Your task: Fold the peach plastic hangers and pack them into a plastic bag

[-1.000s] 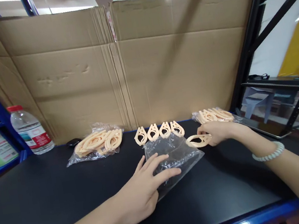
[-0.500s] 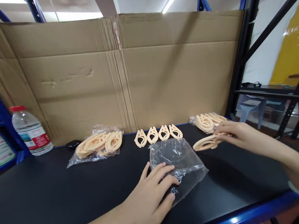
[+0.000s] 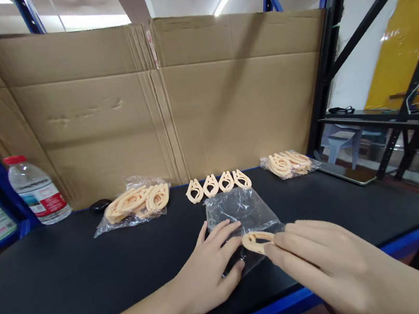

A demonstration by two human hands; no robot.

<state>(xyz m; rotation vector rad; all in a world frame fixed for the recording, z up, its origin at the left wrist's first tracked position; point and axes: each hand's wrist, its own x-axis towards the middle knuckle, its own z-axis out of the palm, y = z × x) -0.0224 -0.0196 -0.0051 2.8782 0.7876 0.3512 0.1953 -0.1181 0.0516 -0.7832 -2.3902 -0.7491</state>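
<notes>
My left hand (image 3: 214, 269) lies on the clear plastic bag (image 3: 236, 208) with its fingers spread, pressing on its left side. Between the fingers of my right hand (image 3: 327, 260) is a beige plastic folding hanger (image 3: 256, 242), a looped shape, held over the bag's lower part close to my left fingertips. The bag looks flat, and its near end is partly hidden by my hands. Behind it stand several matching folding hangers (image 3: 210, 185) in a row, narrow ends toward the cardboard.
A bag of folding hangers (image 3: 137, 202) lies at left, another bagged bunch (image 3: 289, 163) at right. A water bottle (image 3: 37, 190) and a dark object (image 3: 100, 204) are at far left. A cardboard wall (image 3: 244, 104) closes the back; a phone-like slab (image 3: 348, 173) lies at right.
My right hand has carried the folding hanger from near the right-hand bunch, left and toward me, over the clear bag. My left hand stays on the bag. The view has shifted slightly.
</notes>
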